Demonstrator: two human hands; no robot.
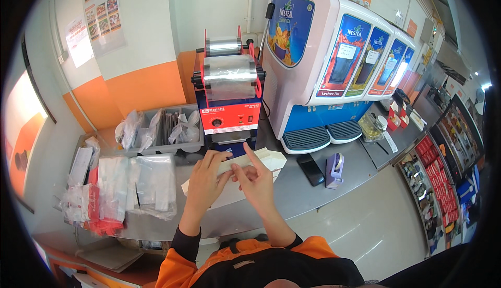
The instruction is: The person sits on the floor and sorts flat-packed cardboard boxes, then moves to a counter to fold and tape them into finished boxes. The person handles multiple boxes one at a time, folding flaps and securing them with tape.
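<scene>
A white paperboard food box (271,163), partly folded, is between my hands just above the steel counter. My left hand (206,176) grips its left part, fingers bent over the upper edge and thumb on the near side. My right hand (255,178) holds the middle of the board, with the index finger stretched up along it and the thumb and other fingers bent in near the left thumb. Flaps stick out past both hands; my fingers hide much of the middle. Right behind the box stands a red and blue cup sealing machine (231,118) with film rolls.
A grey bin (180,146) of packets and stacks of plastic bags (151,183) lie to the left. On the right stand a large drink dispenser (308,43), a black phone (311,169) and a purple tape dispenser (334,170). The counter's front edge (229,230) runs close to me.
</scene>
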